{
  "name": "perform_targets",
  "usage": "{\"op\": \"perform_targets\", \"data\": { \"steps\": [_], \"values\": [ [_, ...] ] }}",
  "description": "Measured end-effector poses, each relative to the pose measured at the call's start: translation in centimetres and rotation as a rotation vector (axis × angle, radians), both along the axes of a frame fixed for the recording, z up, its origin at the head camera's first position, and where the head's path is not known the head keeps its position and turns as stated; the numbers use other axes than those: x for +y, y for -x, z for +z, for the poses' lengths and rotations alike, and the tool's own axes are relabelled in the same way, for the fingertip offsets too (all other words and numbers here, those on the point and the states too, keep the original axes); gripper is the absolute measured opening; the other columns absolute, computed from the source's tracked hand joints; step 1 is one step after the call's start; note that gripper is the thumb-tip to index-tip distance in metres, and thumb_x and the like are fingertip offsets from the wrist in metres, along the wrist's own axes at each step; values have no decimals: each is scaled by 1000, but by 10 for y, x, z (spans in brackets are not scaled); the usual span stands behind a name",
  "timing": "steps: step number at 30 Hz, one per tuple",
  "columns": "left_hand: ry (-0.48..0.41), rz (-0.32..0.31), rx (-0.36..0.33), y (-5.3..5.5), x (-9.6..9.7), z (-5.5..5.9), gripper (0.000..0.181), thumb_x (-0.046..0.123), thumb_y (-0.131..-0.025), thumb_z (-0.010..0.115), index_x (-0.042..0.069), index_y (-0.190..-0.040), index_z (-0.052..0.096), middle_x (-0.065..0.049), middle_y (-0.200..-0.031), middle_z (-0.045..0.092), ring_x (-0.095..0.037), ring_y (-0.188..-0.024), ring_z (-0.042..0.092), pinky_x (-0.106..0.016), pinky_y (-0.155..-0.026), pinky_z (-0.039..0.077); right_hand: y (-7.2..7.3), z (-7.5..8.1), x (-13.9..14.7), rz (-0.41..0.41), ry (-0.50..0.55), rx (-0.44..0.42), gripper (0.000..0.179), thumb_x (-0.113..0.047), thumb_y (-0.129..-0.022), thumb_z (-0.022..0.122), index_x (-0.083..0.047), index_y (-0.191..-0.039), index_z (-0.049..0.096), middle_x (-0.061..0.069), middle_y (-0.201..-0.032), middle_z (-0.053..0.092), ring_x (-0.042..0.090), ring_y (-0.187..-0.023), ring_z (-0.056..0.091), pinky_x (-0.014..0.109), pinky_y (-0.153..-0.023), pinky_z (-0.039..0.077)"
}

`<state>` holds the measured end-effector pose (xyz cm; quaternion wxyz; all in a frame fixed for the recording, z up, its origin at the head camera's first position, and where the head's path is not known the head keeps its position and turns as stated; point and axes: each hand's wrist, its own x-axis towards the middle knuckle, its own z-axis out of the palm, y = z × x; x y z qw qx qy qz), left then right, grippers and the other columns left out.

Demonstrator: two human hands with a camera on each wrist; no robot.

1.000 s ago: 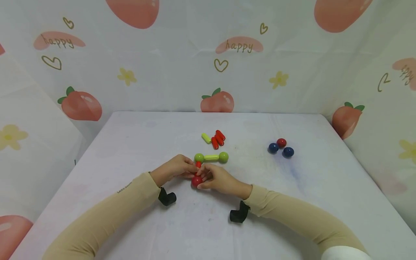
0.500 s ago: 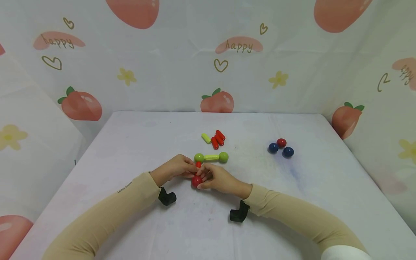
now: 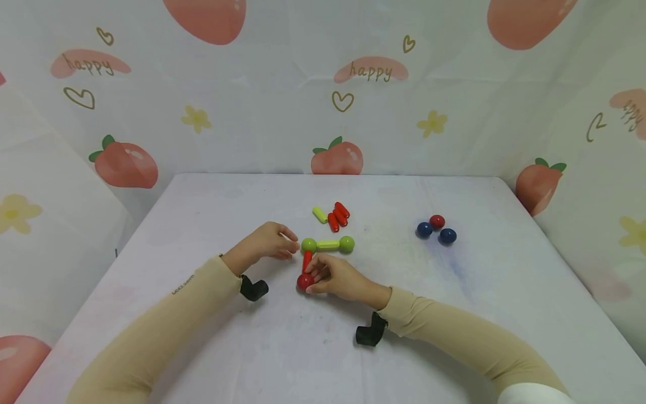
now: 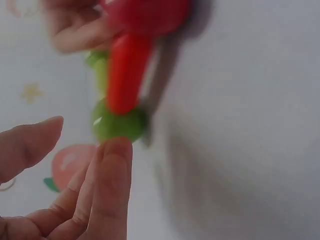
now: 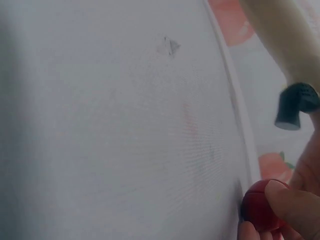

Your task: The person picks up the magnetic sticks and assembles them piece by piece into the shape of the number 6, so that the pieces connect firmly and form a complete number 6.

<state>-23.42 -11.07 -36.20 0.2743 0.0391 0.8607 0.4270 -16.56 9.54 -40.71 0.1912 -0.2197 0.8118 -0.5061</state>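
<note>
My right hand [image 3: 340, 279] pinches a red ball [image 3: 305, 282] between thumb and fingers; in the right wrist view the thumb lies over that red ball [image 5: 262, 205]. From the ball a red rod [image 3: 307, 262] runs back to a green ball [image 3: 309, 245]. A yellow-green rod [image 3: 328, 244] links it to a second green ball [image 3: 346, 244], making an L shape on the table. Left of the corner, my left hand [image 3: 267, 243] holds nothing, its thumb and fingers apart. In the left wrist view its fingertips appear close to the green ball [image 4: 117, 122]; touching or not, I cannot tell.
Behind the joined pieces lie a loose yellow-green rod [image 3: 320, 214] and several red rods [image 3: 340, 217]. Farther right are two blue balls [image 3: 447, 236] and a red ball [image 3: 437, 222]. The white table [image 3: 227, 196] meets a printed cloth at its back edge.
My left hand has let go of the red rod and moved back and to the left, its fingers spreading. The right hand stays in place on the red ball.
</note>
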Motion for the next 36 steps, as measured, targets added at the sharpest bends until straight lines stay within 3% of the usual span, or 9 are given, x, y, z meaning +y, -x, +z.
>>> {"op": "perform_targets", "data": {
  "steps": [4, 8, 12, 17, 24, 31, 36],
  "values": [
    [9, 26, 94, 13, -1, 18, 40, 16, -99, 66, -3, -133, 58, -22, -123, 71, -24, -99, 73, -33, -91, 60, 0, 0, 0, -5, -18, -2, 33, -3, -86, 80, 0, -112, 60, 14, -106, 67, 9, -93, 63, 19, -87, 54],
    [-3, 24, 207, 28, 3, 26, 41, 19, -101, 64, -2, -135, 57, -24, -127, 69, -33, -109, 71, -36, -95, 59, 0, 0, 0, -11, -31, -11, 33, -5, -86, 80, -1, -112, 60, 14, -107, 67, 10, -93, 63, 20, -88, 54],
    [-35, 46, 288, 43, 10, 24, 38, 17, -101, 63, -1, -134, 59, -23, -125, 69, -36, -111, 71, -37, -95, 58, 1, -2, 1, -8, -34, -15, 33, -5, -86, 80, -2, -113, 60, 14, -107, 66, 10, -94, 62, 21, -88, 55],
    [-51, 63, 343, 62, 19, 12, 34, 14, -100, 64, -1, -131, 62, -20, -120, 70, -36, -109, 71, -34, -93, 59, 2, -4, 1, 3, -27, -11, 34, -5, -86, 80, -1, -114, 60, 14, -107, 66, 9, -94, 62, 20, -87, 54],
    [-29, 59, 355, 80, 30, -5, 31, 19, -100, 65, 4, -127, 66, -17, -122, 70, -30, -105, 66, -31, -87, 52, 3, -3, 1, 8, -16, 4, 34, -5, -86, 80, 0, -112, 60, 14, -106, 67, 8, -92, 62, 17, -86, 54],
    [-10, 13, 347, 90, 37, -19, 30, 13, -98, 65, 5, -127, 67, -15, -130, 67, -28, -121, 60, -40, -103, 49, 3, -3, 3, 14, -16, 0, 34, -5, -86, 80, -1, -113, 60, 14, -107, 66, 8, -93, 63, 18, -87, 54],
    [4, -21, 296, 92, 41, -21, 31, 9, -97, 66, 8, -128, 68, -13, -136, 64, -30, -128, 57, -45, -109, 46, 3, -4, 3, 18, -11, -1, 35, -5, -86, 80, 0, -113, 60, 14, -107, 66, 9, -93, 63, 17, -86, 54]
  ]
}}
